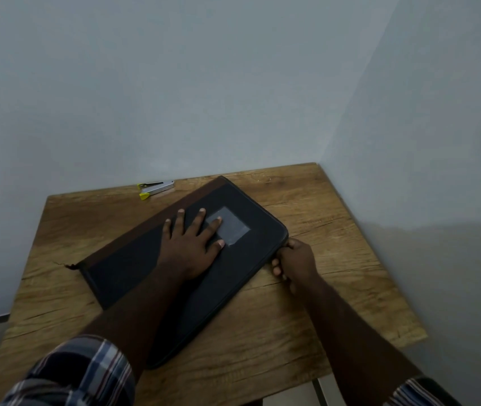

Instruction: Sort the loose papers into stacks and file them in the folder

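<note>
Flat on the dark cover, her or his left hand (192, 240) lies with fingers spread and straight, pressing the folder (133, 273) down on the wooden table (336, 230). At the folder's right corner the right hand (295, 260) curls its fingers round the edge, seemingly pinching a zip pull, though that is too small to tell. No loose papers show. It looks like a padded, semi-stiff fabric case, not slippery; best held along the brown spine. A yellow-tipped stapler (155, 189) sits well apart.
</note>
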